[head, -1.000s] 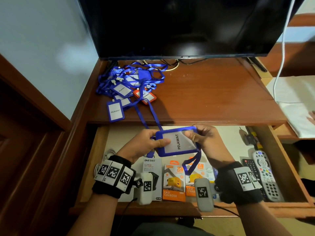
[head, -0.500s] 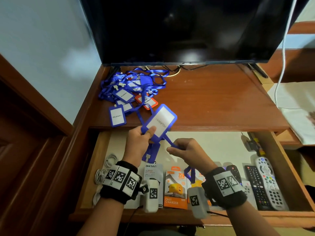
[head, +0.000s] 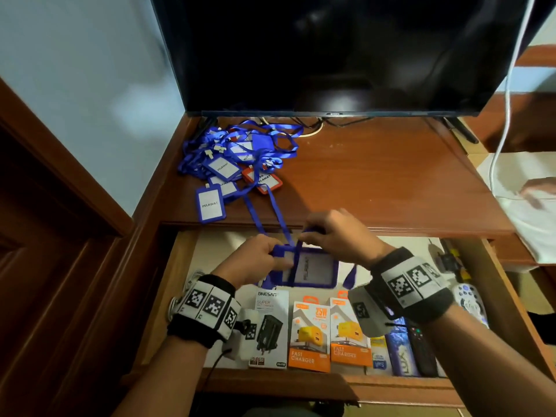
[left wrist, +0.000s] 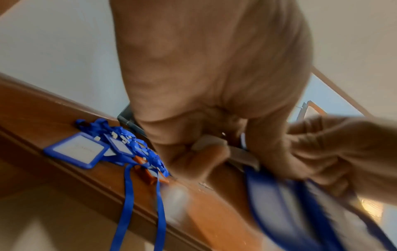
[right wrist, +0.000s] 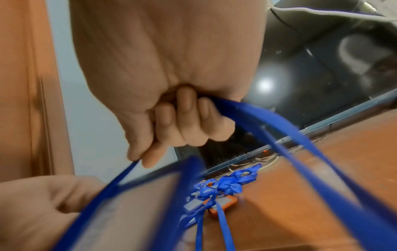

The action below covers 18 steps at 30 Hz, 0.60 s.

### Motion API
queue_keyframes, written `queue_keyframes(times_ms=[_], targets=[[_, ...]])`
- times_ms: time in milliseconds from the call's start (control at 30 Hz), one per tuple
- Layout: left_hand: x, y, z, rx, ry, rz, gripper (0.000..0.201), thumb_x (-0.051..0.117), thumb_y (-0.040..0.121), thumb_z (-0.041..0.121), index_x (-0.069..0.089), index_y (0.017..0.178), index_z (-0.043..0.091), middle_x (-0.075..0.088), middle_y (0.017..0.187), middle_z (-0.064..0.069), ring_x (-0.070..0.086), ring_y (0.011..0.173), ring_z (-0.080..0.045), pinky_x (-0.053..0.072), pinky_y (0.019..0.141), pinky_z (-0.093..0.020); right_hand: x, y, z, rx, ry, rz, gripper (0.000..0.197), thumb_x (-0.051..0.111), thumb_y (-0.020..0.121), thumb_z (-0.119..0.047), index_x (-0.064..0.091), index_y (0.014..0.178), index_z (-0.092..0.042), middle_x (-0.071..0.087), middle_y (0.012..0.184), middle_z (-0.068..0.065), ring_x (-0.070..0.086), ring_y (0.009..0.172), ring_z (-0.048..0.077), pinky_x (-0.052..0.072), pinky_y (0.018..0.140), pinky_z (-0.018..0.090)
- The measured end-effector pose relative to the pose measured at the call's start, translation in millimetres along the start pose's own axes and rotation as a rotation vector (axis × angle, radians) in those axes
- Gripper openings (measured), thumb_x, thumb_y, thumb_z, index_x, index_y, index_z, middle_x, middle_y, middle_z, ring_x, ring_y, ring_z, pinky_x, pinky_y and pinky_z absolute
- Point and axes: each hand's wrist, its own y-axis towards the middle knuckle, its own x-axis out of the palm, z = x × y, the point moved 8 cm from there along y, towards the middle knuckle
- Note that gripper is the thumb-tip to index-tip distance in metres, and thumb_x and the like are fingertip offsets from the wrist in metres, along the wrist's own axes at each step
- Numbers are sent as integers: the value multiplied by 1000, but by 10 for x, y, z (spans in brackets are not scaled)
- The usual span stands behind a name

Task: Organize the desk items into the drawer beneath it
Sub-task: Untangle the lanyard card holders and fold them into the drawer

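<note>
Blue badge holder [head: 313,267] pinched in left hand [head: 255,260] fingers over drawer [head: 180,284], right hand [head: 337,236] fingers curled round its lanyard [right wrist: 268,122].

Both hands [head: 261,254] [head: 337,236] close together, fingers [right wrist: 187,122] curled.

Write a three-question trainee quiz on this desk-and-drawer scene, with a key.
1. True or false: the pile of lanyards lies on the desk, not in the drawer.
2. What does the left hand grip? A) remote B) blue badge holder C) charger box
3. Fill in: the right hand pinches the badge's blue ____.

Key: 1 true; 2 B; 3 strap.
</note>
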Motion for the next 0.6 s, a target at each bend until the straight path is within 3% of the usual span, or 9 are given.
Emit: queue_keyframes(times_ms=[67, 133, 200, 267, 300, 333, 400, 500, 600], targets=[[11, -68, 35, 29, -35, -120, 11, 66, 88, 12, 64, 79, 17, 69, 78, 2, 66, 77, -15, 54, 74, -32, -15, 5, 98, 0, 124, -26, 30, 66, 89, -23, 58, 60, -22, 49, 53, -10, 42, 52, 5, 32, 54, 22], [33, -158, 99, 57, -135, -201, 19, 62, 89, 5, 61, 76, 19, 66, 64, 12, 62, 62, 0, 47, 61, -14, 37, -17, 230, 54, 369, -48, 39, 63, 91, -16, 52, 54, -22, 43, 45, -11, 36, 45, 3, 28, 49, 15], [67, -208, 156, 101, -274, -240, 23, 58, 90, -3, 58, 76, 15, 65, 58, 14, 59, 55, 3, 43, 55, -9, 92, -74, 271, 90, 554, -58, 37, 60, 92, -12, 50, 56, -15, 41, 47, -11, 32, 46, 1, 28, 49, 16], [77, -214, 199, 173, -417, -231, 11, 64, 87, 4, 60, 80, 11, 67, 65, 10, 62, 61, 0, 46, 57, -12, 167, -137, 264, 127, 767, -19, 33, 61, 91, -13, 49, 60, -8, 43, 52, -3, 36, 48, 7, 30, 49, 20], [68, -208, 206, 205, -491, -210, 13, 72, 80, 17, 62, 84, 9, 70, 73, 6, 65, 68, -4, 50, 61, -16, 222, -176, 289, 176, 890, 31, 33, 61, 90, -11, 48, 61, -7, 46, 52, 0, 40, 48, 10, 33, 48, 22], [53, -191, 194, 229, -560, -185, 30, 79, 71, 30, 66, 88, 9, 72, 80, 1, 68, 75, -11, 53, 65, -20, 310, -206, 353, 258, 1001, 100, 32, 59, 90, -5, 48, 61, -7, 50, 51, -1, 45, 47, 11, 38, 47, 24], [0, -128, 157, 235, -744, -114, 46, 87, 57, 44, 74, 88, 12, 74, 89, -5, 71, 84, -19, 57, 70, -26, 555, -286, 497, 449, 1090, 253, 31, 54, 86, 7, 51, 61, -11, 53, 48, -3, 48, 45, 13, 39, 46, 27], [-154, -68, 129, 239, -863, 81, 18, 76, 75, 27, 76, 85, 12, 75, 86, -5, 71, 81, -18, 58, 71, -31, 940, -326, 613, 578, 1044, 322, 36, 56, 88, -4, 53, 53, -14, 35, 50, 7, 27, 48, 17, 20, 49, 28], [-284, -82, 62, 188, -852, 268, 12, 57, 89, 13, 66, 94, 7, 74, 82, -4, 70, 77, -15, 55, 73, -32, 1093, -316, 612, 583, 1044, 301, 47, 52, 96, -27, 49, 53, -11, 32, 47, 5, 23, 40, 15, 18, 44, 24]])
